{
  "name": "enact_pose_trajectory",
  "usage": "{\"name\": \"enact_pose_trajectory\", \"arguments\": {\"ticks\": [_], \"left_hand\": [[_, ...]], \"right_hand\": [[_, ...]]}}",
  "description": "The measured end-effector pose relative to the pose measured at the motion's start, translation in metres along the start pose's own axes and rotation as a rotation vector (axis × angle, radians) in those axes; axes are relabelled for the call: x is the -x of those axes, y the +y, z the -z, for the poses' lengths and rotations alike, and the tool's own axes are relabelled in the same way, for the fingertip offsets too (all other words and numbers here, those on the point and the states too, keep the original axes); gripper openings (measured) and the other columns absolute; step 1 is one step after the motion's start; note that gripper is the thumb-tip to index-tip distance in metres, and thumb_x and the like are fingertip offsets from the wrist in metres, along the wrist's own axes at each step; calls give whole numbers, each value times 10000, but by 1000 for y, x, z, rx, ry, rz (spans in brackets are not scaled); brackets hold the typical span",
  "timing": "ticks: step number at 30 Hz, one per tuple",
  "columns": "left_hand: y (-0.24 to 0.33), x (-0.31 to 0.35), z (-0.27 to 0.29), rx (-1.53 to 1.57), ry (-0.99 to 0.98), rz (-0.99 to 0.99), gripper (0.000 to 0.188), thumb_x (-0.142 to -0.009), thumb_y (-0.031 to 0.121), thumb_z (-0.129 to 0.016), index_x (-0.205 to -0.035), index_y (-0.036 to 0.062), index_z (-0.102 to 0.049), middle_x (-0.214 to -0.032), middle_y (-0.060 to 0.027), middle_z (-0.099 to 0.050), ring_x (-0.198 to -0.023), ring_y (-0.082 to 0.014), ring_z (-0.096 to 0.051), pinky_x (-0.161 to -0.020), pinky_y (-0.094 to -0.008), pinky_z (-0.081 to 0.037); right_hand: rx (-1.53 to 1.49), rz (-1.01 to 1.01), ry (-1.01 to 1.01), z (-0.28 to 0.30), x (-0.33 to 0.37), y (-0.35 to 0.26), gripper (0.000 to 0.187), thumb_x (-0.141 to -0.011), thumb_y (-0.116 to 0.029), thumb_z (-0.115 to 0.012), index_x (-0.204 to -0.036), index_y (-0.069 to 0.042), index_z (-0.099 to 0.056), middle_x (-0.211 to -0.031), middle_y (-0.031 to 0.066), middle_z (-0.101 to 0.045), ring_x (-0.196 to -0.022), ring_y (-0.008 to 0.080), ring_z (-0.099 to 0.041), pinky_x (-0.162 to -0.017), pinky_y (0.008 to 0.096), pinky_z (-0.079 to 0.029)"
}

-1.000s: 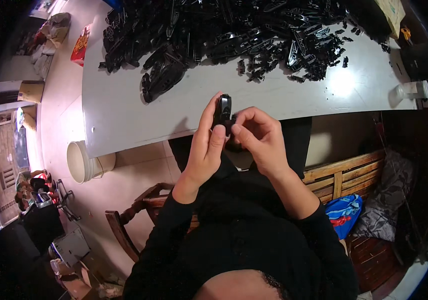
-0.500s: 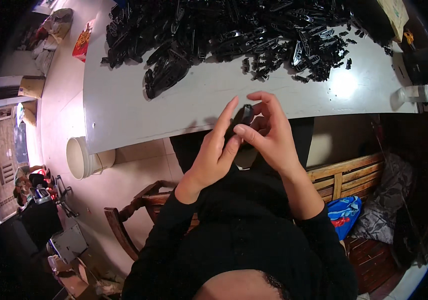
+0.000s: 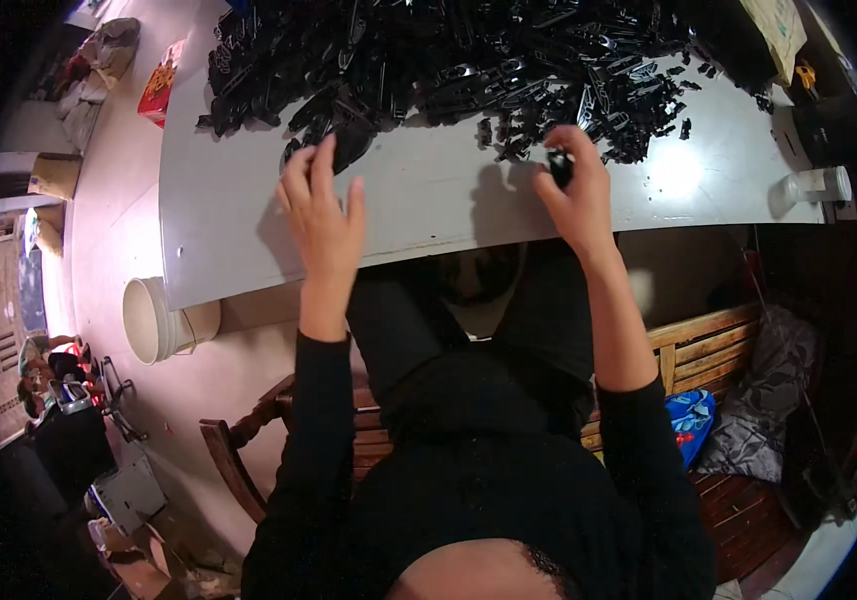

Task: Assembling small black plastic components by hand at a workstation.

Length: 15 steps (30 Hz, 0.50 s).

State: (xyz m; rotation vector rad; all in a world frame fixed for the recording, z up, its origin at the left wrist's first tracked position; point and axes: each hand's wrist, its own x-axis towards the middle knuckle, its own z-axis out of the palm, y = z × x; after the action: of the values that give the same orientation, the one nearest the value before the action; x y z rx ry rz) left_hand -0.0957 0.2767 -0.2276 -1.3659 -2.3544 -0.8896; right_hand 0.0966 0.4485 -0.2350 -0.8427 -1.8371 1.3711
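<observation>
A heap of long black plastic parts (image 3: 389, 70) covers the far side of the white table (image 3: 409, 200). My left hand (image 3: 321, 215) reaches to the heap's near left edge, fingers spread and nothing seen in them. Its fingertips lie beside a cluster of black parts (image 3: 357, 140); whether they touch is unclear. My right hand (image 3: 585, 190) is closed, pinching a small black plastic piece (image 3: 560, 166) between thumb and fingers above the table. Small black clips (image 3: 649, 125) are scattered just beyond it.
A translucent container (image 3: 819, 186) lies at the table's right end. On the floor to the left stands a white bucket (image 3: 149, 320). A wooden bench (image 3: 714, 345) with a blue bag (image 3: 691, 425) and a grey patterned cushion (image 3: 759, 400) is at the right.
My hands, earlier together over the table's near edge around a black piece, have parted. The left has moved forward and left to the heap; the right has gone forward and right with a piece.
</observation>
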Motion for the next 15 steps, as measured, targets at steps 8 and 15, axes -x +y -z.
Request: {"name": "enact_pose_trajectory", "arguments": {"ticks": [8,15], "left_hand": [[-20,-11,-2,-87,66,53,237,-734,131,-655,-946,50,-588,-1108,-89,-495,-1016,-276,-472,-862,-388,-398],[13,13,-3,704,-66,388,248,-866,100,-548,-1055,-46,-481,-877,-82,-598,-664,-58,-502,-607,-174,-417]], "right_hand": [[375,35,41,-4,-12,14,166,-729,-77,-639,-868,-27,-562,-788,105,-579,-690,232,-574,-629,324,-456],[537,299,50,-20,-13,5,194,-718,-60,-651,-877,-22,-547,-812,110,-570,-727,267,-568,-633,336,-457]]}}
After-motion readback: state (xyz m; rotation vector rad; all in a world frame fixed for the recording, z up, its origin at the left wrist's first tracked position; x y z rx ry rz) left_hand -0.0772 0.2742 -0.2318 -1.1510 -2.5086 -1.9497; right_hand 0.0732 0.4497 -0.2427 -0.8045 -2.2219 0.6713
